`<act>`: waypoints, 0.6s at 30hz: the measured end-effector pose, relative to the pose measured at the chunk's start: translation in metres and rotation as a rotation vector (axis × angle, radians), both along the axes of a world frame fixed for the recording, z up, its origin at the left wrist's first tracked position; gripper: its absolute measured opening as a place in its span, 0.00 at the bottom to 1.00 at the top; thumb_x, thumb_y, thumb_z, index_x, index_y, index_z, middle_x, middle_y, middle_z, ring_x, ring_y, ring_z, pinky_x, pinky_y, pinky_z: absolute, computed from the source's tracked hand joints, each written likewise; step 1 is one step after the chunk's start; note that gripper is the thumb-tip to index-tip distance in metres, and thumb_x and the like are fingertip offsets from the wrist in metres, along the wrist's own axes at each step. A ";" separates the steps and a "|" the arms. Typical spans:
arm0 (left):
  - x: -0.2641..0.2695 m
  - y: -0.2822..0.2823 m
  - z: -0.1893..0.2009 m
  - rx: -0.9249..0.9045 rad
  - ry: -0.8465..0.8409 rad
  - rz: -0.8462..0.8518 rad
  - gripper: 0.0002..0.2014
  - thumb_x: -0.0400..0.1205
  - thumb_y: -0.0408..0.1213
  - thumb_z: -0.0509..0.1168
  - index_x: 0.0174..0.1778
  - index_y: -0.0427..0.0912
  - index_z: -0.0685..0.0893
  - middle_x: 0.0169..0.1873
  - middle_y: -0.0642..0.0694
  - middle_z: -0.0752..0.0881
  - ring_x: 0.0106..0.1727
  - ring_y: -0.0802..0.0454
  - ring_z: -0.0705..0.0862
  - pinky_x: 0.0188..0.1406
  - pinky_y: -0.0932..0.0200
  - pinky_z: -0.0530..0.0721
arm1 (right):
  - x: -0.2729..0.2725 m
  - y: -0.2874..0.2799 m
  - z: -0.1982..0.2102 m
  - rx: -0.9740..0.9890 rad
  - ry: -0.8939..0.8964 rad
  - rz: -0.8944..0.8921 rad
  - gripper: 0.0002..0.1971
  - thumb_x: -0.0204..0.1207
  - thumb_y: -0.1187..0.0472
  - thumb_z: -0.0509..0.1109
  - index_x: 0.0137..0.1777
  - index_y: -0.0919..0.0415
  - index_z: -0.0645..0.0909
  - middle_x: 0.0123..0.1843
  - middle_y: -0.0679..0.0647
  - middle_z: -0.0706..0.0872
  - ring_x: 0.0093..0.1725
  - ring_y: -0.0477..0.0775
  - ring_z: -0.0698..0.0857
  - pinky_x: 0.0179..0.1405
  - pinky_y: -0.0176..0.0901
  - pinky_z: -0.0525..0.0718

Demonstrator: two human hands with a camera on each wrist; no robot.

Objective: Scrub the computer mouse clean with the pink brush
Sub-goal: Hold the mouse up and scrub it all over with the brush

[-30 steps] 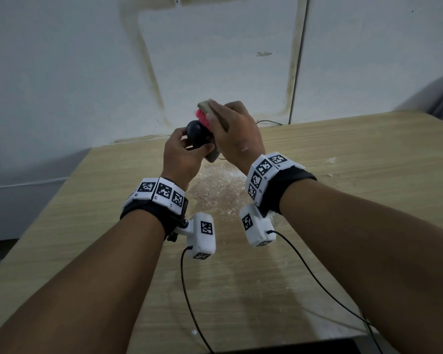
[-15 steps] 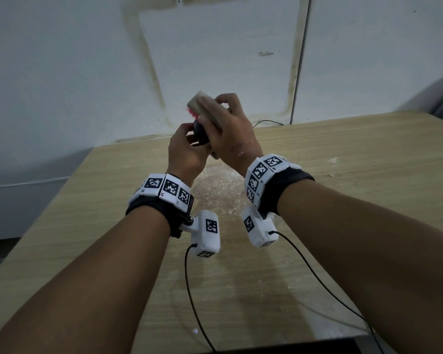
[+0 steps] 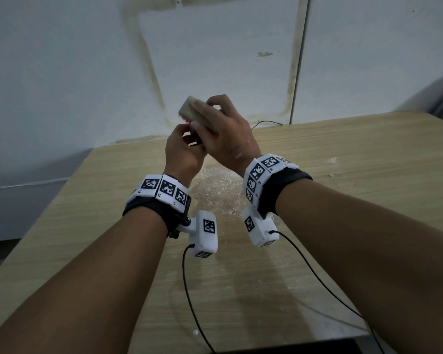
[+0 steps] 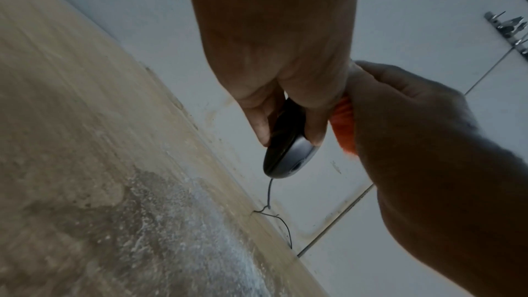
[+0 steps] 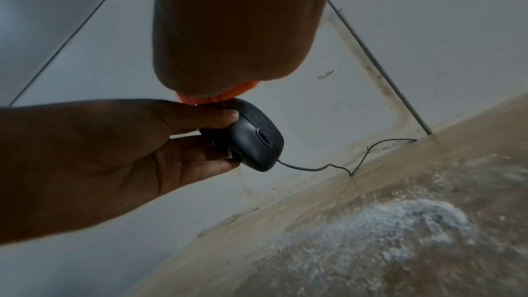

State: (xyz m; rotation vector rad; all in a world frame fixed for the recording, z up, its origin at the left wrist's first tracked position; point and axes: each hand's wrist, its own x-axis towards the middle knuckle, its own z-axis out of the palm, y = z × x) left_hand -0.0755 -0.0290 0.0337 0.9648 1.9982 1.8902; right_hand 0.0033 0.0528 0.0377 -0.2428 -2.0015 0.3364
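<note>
Mouse: the mouse [image 5: 251,137] is held in the air above the desk [image 3: 343,175], near its far edge by the wall, and has been raised a little since a second ago. In the head view it is now almost hidden behind the hands.
Left hand: the left hand [image 3: 183,153] is closed round the mouse, pinched at the sides between the thumb and the fingers [image 5: 200,116], with its buttons and wheel turned outward.
Right hand: the right hand [image 3: 225,134] is wrapped round the brush [image 3: 197,112], fingers curled over its pale back.
Brush: the bristles [image 5: 217,96] are pressed on the rear end of the mouse, touching the left thumb. A second ago the pink tuft was plainly seen beside the mouse; now only a sliver shows, the brush having been carried up and over the top.
Cord: the cord [image 5: 342,166] hangs slack from the front of the mouse to the desk edge.
Desk: a wet, foamy patch [image 3: 215,190] lies under the hands, unchanged.
Meaning: a scrubbing stroke is judged to be in hand, the back of the shell being worked.
Progress: whether the mouse is clean cannot be told; the buttons and underside probably remain to be brushed.
Risk: the mouse could slip from a wet pinch.
</note>
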 end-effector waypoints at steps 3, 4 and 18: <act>0.000 -0.005 -0.005 0.026 -0.072 -0.034 0.25 0.70 0.28 0.81 0.58 0.36 0.76 0.53 0.37 0.87 0.48 0.49 0.90 0.50 0.51 0.91 | 0.001 0.005 0.005 -0.246 -0.034 -0.065 0.19 0.86 0.53 0.67 0.75 0.53 0.80 0.63 0.58 0.80 0.49 0.54 0.86 0.50 0.49 0.87; -0.002 -0.006 -0.007 0.026 -0.076 -0.022 0.27 0.68 0.31 0.82 0.58 0.38 0.76 0.55 0.38 0.86 0.51 0.48 0.89 0.54 0.48 0.90 | 0.001 0.009 0.005 -0.325 -0.073 -0.076 0.19 0.88 0.51 0.64 0.76 0.50 0.79 0.62 0.56 0.79 0.51 0.52 0.83 0.55 0.48 0.85; -0.002 -0.007 -0.008 0.073 -0.013 -0.051 0.24 0.68 0.29 0.81 0.58 0.38 0.80 0.52 0.41 0.86 0.52 0.47 0.85 0.52 0.59 0.88 | 0.000 0.005 0.003 -0.383 -0.073 -0.034 0.18 0.89 0.46 0.59 0.76 0.43 0.79 0.63 0.56 0.79 0.52 0.46 0.82 0.56 0.44 0.84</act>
